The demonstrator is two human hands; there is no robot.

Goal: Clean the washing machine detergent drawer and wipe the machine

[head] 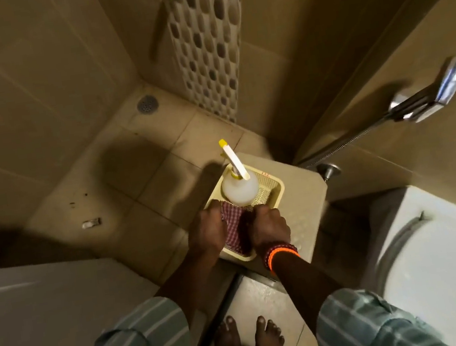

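Note:
A red-and-white checked cloth point(232, 225) lies in a pale yellow perforated basket point(273, 192) that rests on a beige ledge. My left hand point(207, 230) and my right hand point(269, 227) both grip the cloth, one on each side. A white spray bottle point(240, 189) with a yellow-tipped nozzle stands upright in the far half of the basket, just beyond my hands. An orange and dark beaded bracelet circles my right wrist. No washing machine drawer is visible.
Tiled shower floor with a round drain point(147, 104) lies beyond. A chrome hand shower point(427, 99) hangs on the right wall. A white toilet point(444, 259) is at right, a white surface point(50, 315) at left. My bare feet point(249, 343) stand below.

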